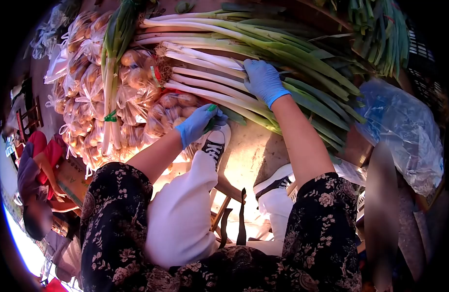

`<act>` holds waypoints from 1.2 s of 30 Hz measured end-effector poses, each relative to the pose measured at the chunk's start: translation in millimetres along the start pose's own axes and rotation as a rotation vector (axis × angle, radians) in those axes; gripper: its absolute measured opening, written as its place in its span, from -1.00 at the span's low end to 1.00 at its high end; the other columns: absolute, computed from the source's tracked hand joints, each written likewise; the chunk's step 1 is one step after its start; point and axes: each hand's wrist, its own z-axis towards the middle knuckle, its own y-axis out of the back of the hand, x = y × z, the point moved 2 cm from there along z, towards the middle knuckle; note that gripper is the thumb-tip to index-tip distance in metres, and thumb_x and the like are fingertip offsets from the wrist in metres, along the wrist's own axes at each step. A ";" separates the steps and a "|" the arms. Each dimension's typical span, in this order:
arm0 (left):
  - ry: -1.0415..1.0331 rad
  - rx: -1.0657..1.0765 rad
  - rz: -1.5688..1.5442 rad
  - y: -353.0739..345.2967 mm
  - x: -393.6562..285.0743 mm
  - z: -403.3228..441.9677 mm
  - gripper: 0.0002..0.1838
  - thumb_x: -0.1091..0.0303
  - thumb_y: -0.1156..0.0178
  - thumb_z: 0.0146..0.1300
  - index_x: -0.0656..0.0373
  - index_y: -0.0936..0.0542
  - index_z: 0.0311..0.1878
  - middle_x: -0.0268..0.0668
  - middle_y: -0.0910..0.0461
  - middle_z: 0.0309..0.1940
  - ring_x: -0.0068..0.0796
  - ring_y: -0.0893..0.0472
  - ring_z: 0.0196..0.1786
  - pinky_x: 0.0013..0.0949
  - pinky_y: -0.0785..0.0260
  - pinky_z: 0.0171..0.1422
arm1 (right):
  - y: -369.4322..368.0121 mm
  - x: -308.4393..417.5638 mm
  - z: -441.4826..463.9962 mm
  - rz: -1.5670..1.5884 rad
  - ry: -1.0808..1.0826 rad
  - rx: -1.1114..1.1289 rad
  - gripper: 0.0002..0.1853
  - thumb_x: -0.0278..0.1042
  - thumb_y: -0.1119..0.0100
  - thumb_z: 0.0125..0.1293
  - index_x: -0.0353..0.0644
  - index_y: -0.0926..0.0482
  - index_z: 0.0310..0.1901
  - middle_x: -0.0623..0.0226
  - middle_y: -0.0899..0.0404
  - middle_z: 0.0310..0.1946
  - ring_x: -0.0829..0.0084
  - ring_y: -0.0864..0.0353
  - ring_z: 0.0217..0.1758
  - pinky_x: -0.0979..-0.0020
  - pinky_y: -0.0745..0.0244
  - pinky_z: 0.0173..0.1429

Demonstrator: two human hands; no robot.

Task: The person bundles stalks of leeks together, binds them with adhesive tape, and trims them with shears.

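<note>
Leeks (210, 85) lie under the right hand (265, 82), clasped mid-stalk; we see their long axes slanting down from roots (163, 68) at left to green tops (327, 106). The left hand (197, 124) curls around green tape (212, 107).

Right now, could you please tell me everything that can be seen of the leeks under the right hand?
The leeks are long and slender, with smooth white stalks, stringy brownish roots and flat green leaves. They lie side by side, roots toward the picture's left, leaves fanning right. The blue-gloved right hand touches them near mid-length; whether it grips any is hidden.
</note>
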 end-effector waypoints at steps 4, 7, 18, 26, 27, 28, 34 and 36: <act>-0.040 0.089 0.043 -22.0 0.7 -3.4 -0.79 0.23 0.07 0.33 0.16 -0.43 -0.28 -0.23 -0.55 -0.28 -0.47 -0.56 -0.23 -0.44 -0.44 -0.14 | -23.7 -0.6 3.5 0.080 -0.029 0.058 -0.75 -0.37 -0.13 -0.03 -0.25 -0.38 -0.29 0.07 -0.50 -0.38 0.08 -0.50 -0.25 0.18 -0.43 -0.15; -0.013 0.261 0.108 -46.2 2.3 -17.4 -0.80 0.23 0.07 0.33 0.17 -0.42 -0.26 -0.22 -0.55 -0.25 -0.47 -0.56 -0.21 -0.46 -0.43 -0.13 | -31.8 -7.6 -11.3 0.109 -0.108 -0.066 -0.73 -0.37 -0.14 -0.03 -0.27 -0.38 -0.28 0.03 -0.47 -0.36 0.06 -0.47 -0.21 0.17 -0.41 -0.11; 0.148 0.141 0.198 -29.8 33.0 1.0 -0.78 0.23 0.10 0.34 0.15 -0.43 -0.30 -0.20 -0.56 -0.24 -0.50 -0.56 -0.31 -0.47 -0.42 -0.25 | -61.0 12.6 -104.6 0.457 -0.088 -0.092 -0.66 -0.35 -0.18 -0.07 -0.24 -0.36 -0.24 0.12 -0.43 -0.25 0.10 -0.37 -0.11 0.19 -0.34 -0.07; 0.083 0.132 0.190 -19.1 34.2 12.2 -0.78 0.22 0.06 0.32 0.17 -0.44 -0.26 -0.22 -0.56 -0.28 -0.51 -0.53 -0.32 -0.47 -0.41 -0.17 | -81.3 15.4 -105.3 0.115 0.029 -0.144 -0.71 -0.38 -0.11 -0.04 -0.19 -0.44 -0.20 0.17 -0.41 -0.02 0.23 -0.33 0.13 0.26 -0.35 0.02; 0.073 0.135 0.205 -18.3 31.5 12.7 -0.77 0.21 0.06 0.31 0.17 -0.44 -0.26 -0.23 -0.56 -0.28 -0.51 -0.52 -0.32 -0.46 -0.41 -0.16 | -82.5 14.3 -105.8 0.105 0.036 -0.150 -0.72 -0.38 -0.10 -0.03 -0.18 -0.45 -0.21 0.17 -0.42 -0.02 0.24 -0.32 0.14 0.26 -0.35 0.02; 0.064 0.138 0.220 -17.4 28.9 13.0 -0.77 0.20 0.05 0.31 0.18 -0.45 -0.26 -0.23 -0.56 -0.29 -0.51 -0.52 -0.31 -0.46 -0.41 -0.15 | -83.7 12.6 -106.3 0.100 0.048 -0.149 -0.72 -0.38 -0.10 -0.03 -0.19 -0.44 -0.21 0.17 -0.41 -0.01 0.23 -0.32 0.14 0.26 -0.35 0.02; 0.013 0.106 0.177 -6.5 14.6 14.6 -0.78 0.21 0.01 0.28 0.17 -0.46 -0.26 -0.24 -0.53 -0.26 -0.43 -0.54 -0.25 -0.40 -0.40 -0.05 | -83.2 5.8 -104.7 0.244 0.014 -0.233 -0.67 -0.36 -0.13 -0.04 -0.21 -0.41 -0.18 0.15 -0.43 -0.07 0.19 -0.36 0.07 0.22 -0.35 -0.01; 0.018 0.071 0.168 -1.0 14.9 15.6 -0.79 0.21 0.01 0.28 0.17 -0.46 -0.25 -0.24 -0.53 -0.26 -0.40 -0.54 -0.22 -0.39 -0.39 -0.03 | -81.1 4.4 -99.8 0.310 -0.049 -0.232 -0.65 -0.37 -0.14 -0.06 -0.22 -0.39 -0.18 0.13 -0.44 -0.11 0.15 -0.39 0.00 0.21 -0.35 -0.03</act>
